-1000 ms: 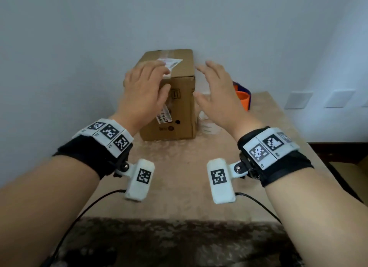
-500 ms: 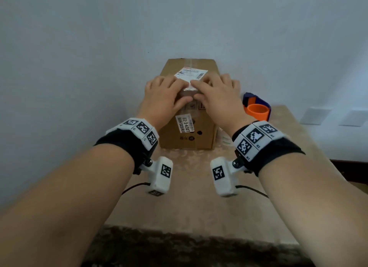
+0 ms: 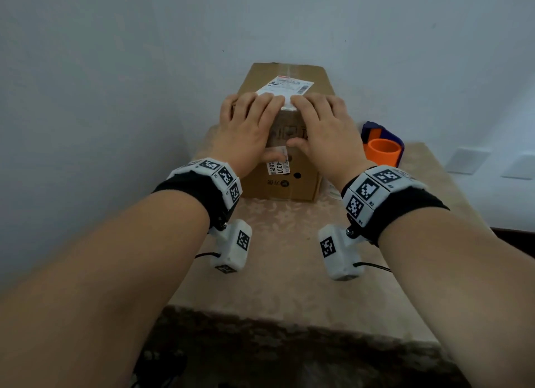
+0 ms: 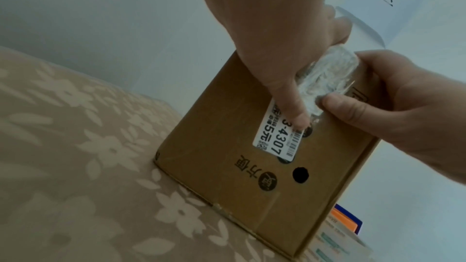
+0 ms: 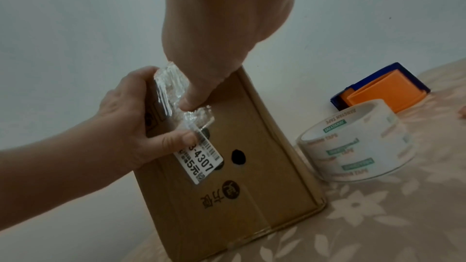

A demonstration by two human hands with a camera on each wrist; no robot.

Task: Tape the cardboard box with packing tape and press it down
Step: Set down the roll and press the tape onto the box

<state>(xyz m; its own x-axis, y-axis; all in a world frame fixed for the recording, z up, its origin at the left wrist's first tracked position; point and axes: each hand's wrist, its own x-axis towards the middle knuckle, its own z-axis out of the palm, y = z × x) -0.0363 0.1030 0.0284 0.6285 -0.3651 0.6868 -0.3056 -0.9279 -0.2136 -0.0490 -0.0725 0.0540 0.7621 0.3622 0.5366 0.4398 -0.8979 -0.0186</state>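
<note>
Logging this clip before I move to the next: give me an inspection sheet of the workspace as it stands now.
Surface: table under a beige floral cloth.
Job's things: cardboard box upright near the wall; clear tape strip over its front top edge; tape roll right of the box.
Clutter: orange and blue dispenser behind the roll.
Grippers: left hand and right hand press the strip, fingers on top, thumbs on the front face.
Cables: black leads from both wrist cameras.
Surroundings: pale wall; wall plates at right.
</note>
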